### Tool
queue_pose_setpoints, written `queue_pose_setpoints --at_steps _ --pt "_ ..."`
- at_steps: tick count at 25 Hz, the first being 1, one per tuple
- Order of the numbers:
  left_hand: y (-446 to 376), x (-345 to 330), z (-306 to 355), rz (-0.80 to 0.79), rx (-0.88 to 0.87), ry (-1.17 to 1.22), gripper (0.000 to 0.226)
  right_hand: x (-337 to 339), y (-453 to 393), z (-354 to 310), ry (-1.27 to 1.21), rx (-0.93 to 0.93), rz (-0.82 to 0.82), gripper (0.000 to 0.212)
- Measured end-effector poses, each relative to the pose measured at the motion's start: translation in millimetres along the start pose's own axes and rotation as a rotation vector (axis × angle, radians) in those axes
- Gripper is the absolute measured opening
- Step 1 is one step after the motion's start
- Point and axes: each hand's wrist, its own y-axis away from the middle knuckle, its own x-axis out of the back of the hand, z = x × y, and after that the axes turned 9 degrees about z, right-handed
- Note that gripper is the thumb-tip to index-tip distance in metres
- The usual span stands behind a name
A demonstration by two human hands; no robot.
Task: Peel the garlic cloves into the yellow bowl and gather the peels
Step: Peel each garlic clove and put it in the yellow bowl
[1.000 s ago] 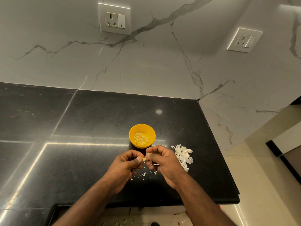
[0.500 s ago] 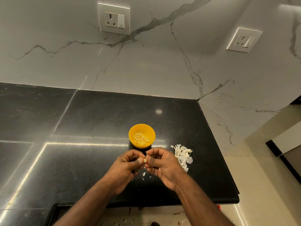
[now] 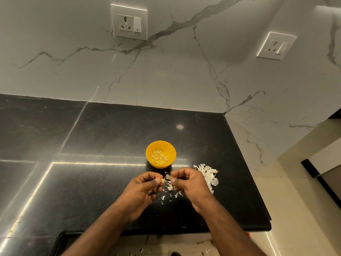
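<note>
Since 0.5 s ago both hands have drawn slightly apart, and a strip of peel now shows in the gap btw them, with more loose flakes visible on the desk below. Left hand [image 3: 143, 188] sits just in front of the yellow bowl [image 3: 160, 153], its thumb and forefinger pinched shut on a small garlic clove [image 3: 163, 180] at the tips; other fingers curl under. Right hand [image 3: 188, 182] is close beside it, thumb and forefinger pinched narrow on a bit of papery skin [image 3: 168, 177] that looks attached to the clove, though too small to be sure.

Yellow bowl stands upright on the black desk [image 3: 110, 137], just beyond the hands, w/ a small heap of peeled cloves [image 3: 159, 157] inside. Peel pile [image 3: 208, 175] lies on the desk to the right of the bowl, partly hidden behind the right hand. Scattered flakes [image 3: 168, 194] lie under and btw the 2 hands, apart from the main pile.

Behind the desk a marble wall [image 3: 184, 74] carries 2 socket plates: 1 above left [image 3: 129, 24], 1 at right [image 3: 276, 46]. A few peel bits lie on the floor [image 3: 145, 250] near the bottom edge.
</note>
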Motion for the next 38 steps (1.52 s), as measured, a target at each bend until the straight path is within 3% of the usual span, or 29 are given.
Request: queue_pose_setpoints --at_steps 9,15,20,25,33,38 --pt "-4 -2 -1 0.032 0.026 0.06 0.017 -5 13 -8 0.116 0.218 -0.201 0.029" --pt "-3 0 -2 0.028 -0.008 -0.015 0.014 -13 10 -4 0.098 0.207 -0.092 0.01" --pt "-4 0 -2 0.084 -0.033 -0.048 0.012 -11 5 -3 0.176 0.194 -0.075 0.023" --pt "-8 4 -5 0.13 -0.083 -0.178 0.008 -6 6 -3 0.236 0.192 -0.064 0.007" --pt "-8 1 -9 0.134 -0.173 -0.382 0.005 -1 6 -3 0.291 0.209 -0.043 0.011" --pt "-8 1 -10 0.144 -0.18 -0.378 0.011 -2 5 -2 0.269 0.193 -0.04 0.005"
